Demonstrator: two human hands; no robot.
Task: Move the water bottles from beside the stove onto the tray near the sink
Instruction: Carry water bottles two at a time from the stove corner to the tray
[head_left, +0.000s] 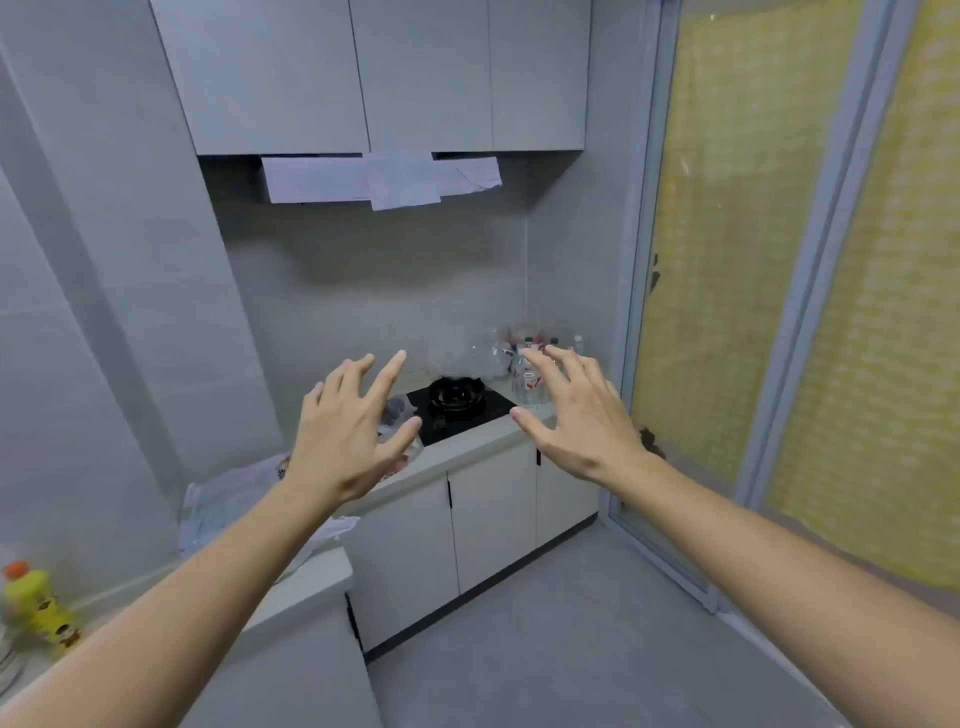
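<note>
Several clear water bottles (525, 382) with red-and-white labels stand in the far right corner of the counter, right of the black stove (457, 402). My left hand (349, 426) is raised in front of the counter, left of the stove, fingers spread and holding nothing. My right hand (576, 410) is raised in front of the bottles, fingers spread, empty; it hides part of the group. Both hands are well short of the counter. No tray or sink is in view.
A clear plastic bag (400, 421) lies left of the stove, and a larger white bag (228, 504) sits nearer on the counter. A yellow bottle with an orange cap (36, 603) stands at the lower left. Wall cabinets (363, 73) hang above. A yellow-curtained glass door (779, 291) is on the right.
</note>
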